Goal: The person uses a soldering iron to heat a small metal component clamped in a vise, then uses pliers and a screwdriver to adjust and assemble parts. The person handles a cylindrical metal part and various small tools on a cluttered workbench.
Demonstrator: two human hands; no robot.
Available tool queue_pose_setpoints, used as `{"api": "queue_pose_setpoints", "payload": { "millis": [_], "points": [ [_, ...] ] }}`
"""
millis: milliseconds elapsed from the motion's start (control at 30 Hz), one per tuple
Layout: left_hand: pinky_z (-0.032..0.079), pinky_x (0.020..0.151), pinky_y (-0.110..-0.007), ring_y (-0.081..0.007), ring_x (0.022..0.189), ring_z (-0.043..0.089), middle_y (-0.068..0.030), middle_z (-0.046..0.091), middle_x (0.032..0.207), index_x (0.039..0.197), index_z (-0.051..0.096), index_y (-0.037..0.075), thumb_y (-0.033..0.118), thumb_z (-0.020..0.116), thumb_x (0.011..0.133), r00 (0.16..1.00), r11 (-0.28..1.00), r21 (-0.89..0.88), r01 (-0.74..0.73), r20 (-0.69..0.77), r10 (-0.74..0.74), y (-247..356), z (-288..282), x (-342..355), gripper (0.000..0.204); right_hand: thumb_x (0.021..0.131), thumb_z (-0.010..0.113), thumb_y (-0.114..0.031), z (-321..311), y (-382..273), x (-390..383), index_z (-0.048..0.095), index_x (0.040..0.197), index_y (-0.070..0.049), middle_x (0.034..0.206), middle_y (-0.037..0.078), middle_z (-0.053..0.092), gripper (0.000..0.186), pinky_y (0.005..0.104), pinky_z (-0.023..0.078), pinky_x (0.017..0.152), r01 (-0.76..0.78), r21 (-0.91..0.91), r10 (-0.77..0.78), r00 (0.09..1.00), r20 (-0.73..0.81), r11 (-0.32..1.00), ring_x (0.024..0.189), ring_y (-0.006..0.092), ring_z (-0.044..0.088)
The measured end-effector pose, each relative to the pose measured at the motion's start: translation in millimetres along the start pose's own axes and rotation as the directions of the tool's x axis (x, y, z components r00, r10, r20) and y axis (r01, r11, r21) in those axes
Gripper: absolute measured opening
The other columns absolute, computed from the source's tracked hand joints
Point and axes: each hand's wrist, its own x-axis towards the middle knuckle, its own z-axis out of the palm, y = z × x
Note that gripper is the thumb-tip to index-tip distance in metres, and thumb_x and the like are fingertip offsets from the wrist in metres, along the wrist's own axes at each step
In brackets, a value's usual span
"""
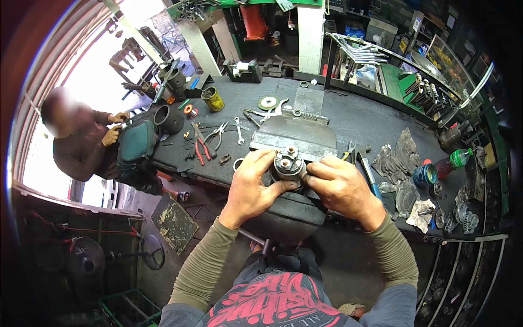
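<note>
A round metal starter solenoid with copper-coloured studs on its top stands upright at the bench vise. My left hand wraps round its left side, with the thumb pressed along the near side. On the right, my right hand has its fingers curled in against the solenoid's side; whatever they pinch is hidden. The vise's rounded front body lies below my hands. Whether the jaws clamp the solenoid, I cannot tell.
Left of the vise lie red-handled pliers, a wrench and a yellow can. Dirty rags, a blue can and a green-capped bottle are on the right. Another person handles a dark green bag at the left.
</note>
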Motion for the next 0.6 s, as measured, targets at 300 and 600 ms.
{"api": "queue_pose_setpoints", "payload": {
  "millis": [300,600],
  "points": [
    [0.051,0.097,-0.043,-0.0363,0.112,0.064,-0.0159,0.069,0.121,0.122,0.068,-0.001,0.029,0.092,0.072,0.998,0.998,0.03,-0.058,-0.038,0.06,-2.4,1.1,-0.4,0.064,0.071,0.067,-0.017,-8.2,23.8,9.2,0.067,0.076,-0.01,0.091,0.002,0.057,0.008,0.0321,0.05,0.08,0.249,-0.314,-0.216,0.967,0.137,0.916,0.087,0.018,0.058],
    [0.053,0.094,-0.039,-0.0326,0.109,0.068,-0.0165,0.07,0.117,0.12,0.071,-0.001,0.022,0.095,0.069,0.998,0.998,0.02,-0.059,-0.036,0.059,-2.3,-0.4,4.1,0.061,0.071,0.069,-0.004,5.5,5.5,-0.3,0.069,0.095,-0.003,0.094,0.008,0.061,0.024,0.0375,0.053,0.079,-0.051,-0.102,0.041,0.994,-0.104,0.993,0.087,0.0244,0.061]
  ]
}}
